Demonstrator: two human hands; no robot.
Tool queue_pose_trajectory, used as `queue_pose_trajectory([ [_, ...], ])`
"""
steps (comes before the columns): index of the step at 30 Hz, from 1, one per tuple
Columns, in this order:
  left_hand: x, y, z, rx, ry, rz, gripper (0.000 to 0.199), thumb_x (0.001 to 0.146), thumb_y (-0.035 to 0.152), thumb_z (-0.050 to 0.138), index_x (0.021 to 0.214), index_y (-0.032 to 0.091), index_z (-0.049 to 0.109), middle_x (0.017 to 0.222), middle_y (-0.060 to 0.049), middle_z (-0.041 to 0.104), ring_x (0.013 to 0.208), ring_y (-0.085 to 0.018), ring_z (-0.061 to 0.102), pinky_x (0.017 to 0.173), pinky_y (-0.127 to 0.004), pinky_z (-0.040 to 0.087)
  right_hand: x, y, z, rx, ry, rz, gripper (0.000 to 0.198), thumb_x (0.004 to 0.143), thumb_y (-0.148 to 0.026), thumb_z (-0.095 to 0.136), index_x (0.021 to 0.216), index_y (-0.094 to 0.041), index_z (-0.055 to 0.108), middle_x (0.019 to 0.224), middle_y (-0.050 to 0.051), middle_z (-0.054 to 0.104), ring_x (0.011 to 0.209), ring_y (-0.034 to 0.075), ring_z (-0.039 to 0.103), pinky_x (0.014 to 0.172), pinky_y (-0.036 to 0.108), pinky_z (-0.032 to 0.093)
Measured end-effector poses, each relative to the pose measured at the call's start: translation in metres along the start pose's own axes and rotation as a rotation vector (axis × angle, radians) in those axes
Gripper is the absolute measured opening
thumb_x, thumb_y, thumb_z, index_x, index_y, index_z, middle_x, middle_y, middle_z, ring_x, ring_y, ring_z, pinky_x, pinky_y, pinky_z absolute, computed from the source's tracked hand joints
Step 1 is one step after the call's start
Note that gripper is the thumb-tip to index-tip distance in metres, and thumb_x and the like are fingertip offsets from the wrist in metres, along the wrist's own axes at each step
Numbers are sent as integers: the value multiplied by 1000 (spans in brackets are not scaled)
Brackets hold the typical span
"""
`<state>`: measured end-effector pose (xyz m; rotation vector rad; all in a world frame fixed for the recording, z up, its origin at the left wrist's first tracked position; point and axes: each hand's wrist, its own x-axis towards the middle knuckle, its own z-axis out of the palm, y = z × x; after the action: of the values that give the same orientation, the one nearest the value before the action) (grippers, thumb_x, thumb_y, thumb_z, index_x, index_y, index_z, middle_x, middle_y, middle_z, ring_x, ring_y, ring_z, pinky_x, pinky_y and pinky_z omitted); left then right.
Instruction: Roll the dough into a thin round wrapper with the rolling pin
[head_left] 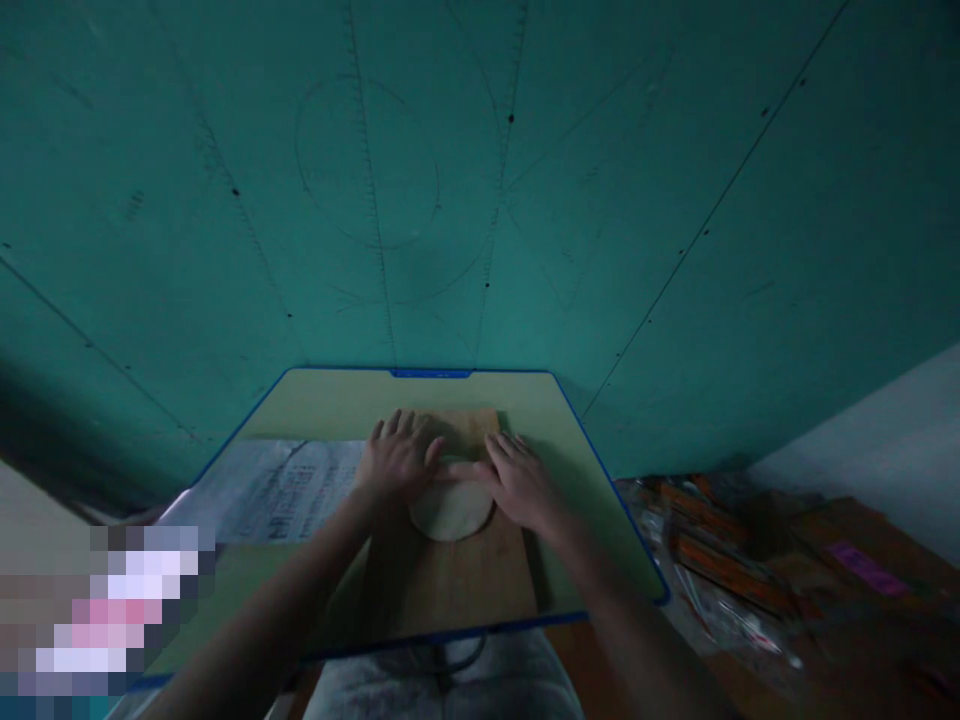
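Head cam: L hand (pixel 397 458), R hand (pixel 519 482) at dough (pixel 451 514) on board (pixel 457 585), grips unclear.

Both arms (pixel 294 588) reach forward, converging. Left hand (pixel 397 462): back up, fingers forward, thumb inward. Right hand (pixel 519 482): back up, angled inward.

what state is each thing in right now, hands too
left hand, palm down, fingers extended
right hand, palm down
dough, flattened into a rough round
wooden board, lying flat under the dough
printed sheet, spread out left of the board
table, standing, partly covered
plastic wrapping, crumpled
wall, marked with lines and dots
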<state>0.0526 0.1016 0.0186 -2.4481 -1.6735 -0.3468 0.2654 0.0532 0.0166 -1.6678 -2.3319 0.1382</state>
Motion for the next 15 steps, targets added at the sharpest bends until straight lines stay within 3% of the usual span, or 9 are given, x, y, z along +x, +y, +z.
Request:
queue_pose_trajectory([
  [3, 37, -2, -4, -31, -47, -23, 46, 101, 44, 35, 120, 16, 67, 129, -18, 66, 127, -33, 57, 102, -50, 45, 19, 2, -1, 7, -32, 87, 55, 106, -41, 38, 145, -3, 51, 150, 23, 48, 144, 31, 42, 119, 47, 32],
  [5, 37, 0, -4, -33, -32, -25, 46, 101, 42, 34, 118, 16, 67, 128, -18, 67, 127, -33, 56, 103, -51, 45, 9, -2, 1, 7, -15, 78, 55, 105, -40, 40, 146, -4, 50, 153, 23, 44, 146, 31, 39, 119, 48, 32],
  [11, -44, 3, 2, -54, 52, 14, 48, 100, 38, 34, 136, 16, 58, 143, -16, 58, 138, -38, 46, 108, -55, 40, -72, -32, 5, 22, 50, -115, 66, 100, -44, 50, 152, -5, 39, 158, 21, 37, 149, 32, 32, 122, 53, 30],
  [13, -60, 2, 3, -49, 33, -3, 51, 100, 38, 35, 142, 15, 53, 147, -15, 56, 140, -39, 43, 108, -58, 40, -83, -38, 4, 21, 40, -130, 67, 100, -46, 51, 153, -7, 39, 159, 20, 36, 150, 32, 30, 121, 53, 31],
  [15, -57, 2, 1, -38, -21, 0, 50, 101, 36, 33, 142, 17, 54, 147, -14, 56, 140, -40, 44, 108, -61, 40, -76, -35, 2, 17, 9, -113, 67, 100, -48, 49, 152, -5, 40, 158, 21, 37, 149, 32, 32, 121, 51, 32],
])
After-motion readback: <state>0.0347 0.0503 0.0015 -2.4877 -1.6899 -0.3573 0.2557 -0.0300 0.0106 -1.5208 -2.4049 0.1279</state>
